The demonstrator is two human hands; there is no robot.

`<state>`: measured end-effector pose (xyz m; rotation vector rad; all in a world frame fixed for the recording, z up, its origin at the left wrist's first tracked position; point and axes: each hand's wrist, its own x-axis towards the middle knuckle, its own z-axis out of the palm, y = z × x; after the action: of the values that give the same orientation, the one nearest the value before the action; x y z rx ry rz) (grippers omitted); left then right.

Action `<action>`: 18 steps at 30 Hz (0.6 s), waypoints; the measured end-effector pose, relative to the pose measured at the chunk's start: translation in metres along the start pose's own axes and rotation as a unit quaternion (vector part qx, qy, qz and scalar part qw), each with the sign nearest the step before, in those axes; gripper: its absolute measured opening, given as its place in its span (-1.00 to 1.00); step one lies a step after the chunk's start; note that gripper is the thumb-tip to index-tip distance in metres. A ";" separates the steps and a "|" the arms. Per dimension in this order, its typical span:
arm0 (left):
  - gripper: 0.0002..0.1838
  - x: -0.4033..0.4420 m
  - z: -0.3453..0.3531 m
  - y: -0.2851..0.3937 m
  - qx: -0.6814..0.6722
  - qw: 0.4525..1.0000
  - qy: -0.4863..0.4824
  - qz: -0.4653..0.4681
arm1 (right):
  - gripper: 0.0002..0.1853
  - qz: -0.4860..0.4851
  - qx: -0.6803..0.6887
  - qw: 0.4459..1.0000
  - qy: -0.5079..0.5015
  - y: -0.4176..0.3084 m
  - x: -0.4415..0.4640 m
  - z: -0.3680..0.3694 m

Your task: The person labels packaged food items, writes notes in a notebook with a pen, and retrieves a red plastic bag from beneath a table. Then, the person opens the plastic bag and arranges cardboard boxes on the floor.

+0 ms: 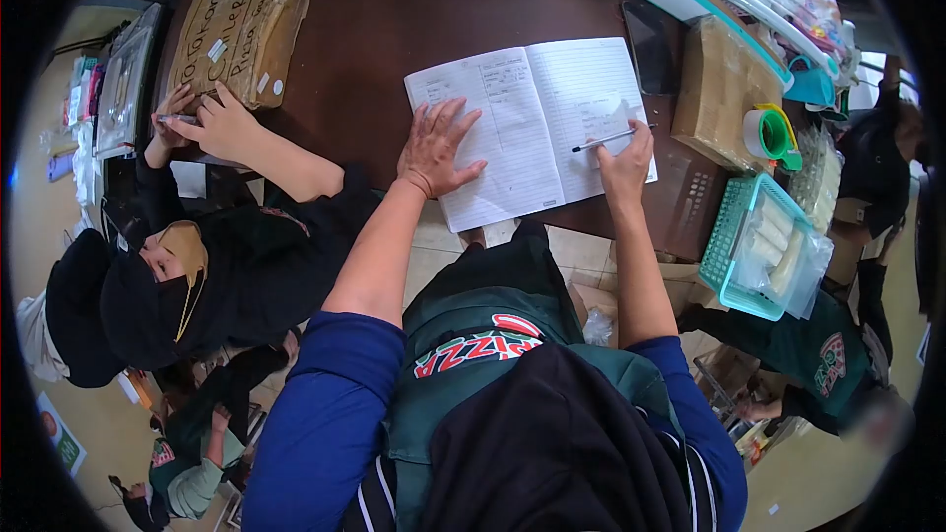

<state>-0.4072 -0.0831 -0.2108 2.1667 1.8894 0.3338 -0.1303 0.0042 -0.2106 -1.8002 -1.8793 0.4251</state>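
Observation:
An open notebook (522, 163) with lined pages and some handwriting lies on the dark brown table (394, 0). My left hand (439, 146) rests flat on its left page, the fingers spread and nothing held. At the right page's edge my right hand (627, 167) is closed on a pen (603, 141), which points left over the paper.
A cardboard box (241, 39) with marker writing stands at the left, beside a co-worker (227, 266). To the right are a phone (648, 47), another box (727, 99), tape rolls (769, 134) and a turquoise basket (727, 246). Other people are farther off.

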 end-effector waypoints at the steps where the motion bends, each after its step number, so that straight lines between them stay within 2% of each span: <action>1: -0.29 0.000 0.001 0.000 -0.015 1.000 0.003 0.002 | -0.32 -0.020 0.037 0.999 0.011 -0.004 0.000 0.003; 2: -0.29 -0.001 0.001 -0.001 -0.017 1.000 0.002 0.001 | -0.32 -0.020 0.036 0.999 0.010 -0.008 -0.002 0.004; 4: -0.30 -0.001 -0.001 0.000 0.013 1.000 0.001 0.019 | -0.32 -0.010 -0.104 0.994 -0.020 -0.030 -0.001 -0.002; 5: -0.30 -0.001 -0.002 0.000 0.012 1.000 0.001 0.019 | -0.36 -0.039 -0.114 0.993 0.007 -0.034 -0.001 -0.003; 8: -0.32 -0.001 -0.001 0.001 0.017 1.000 0.001 0.016 | -0.45 -0.088 -0.078 0.992 0.040 -0.033 0.000 -0.002; 11: -0.32 0.000 0.000 0.000 0.023 1.000 -0.008 0.008 | -0.56 -0.139 -0.023 0.990 0.025 -0.024 -0.007 0.000; 15: -0.31 0.000 0.000 0.001 0.019 1.000 -0.016 0.001 | -0.59 -0.173 -0.056 0.982 -0.045 -0.018 -0.019 0.006; 18: -0.32 0.001 -0.001 0.000 0.017 1.000 -0.018 -0.001 | -0.58 -0.212 -0.089 0.973 -0.008 -0.022 -0.024 0.004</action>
<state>-0.4069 -0.0819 -0.2097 2.1777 1.8918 0.2626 -0.1508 -0.0207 -0.2056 -1.4400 -2.2984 0.1183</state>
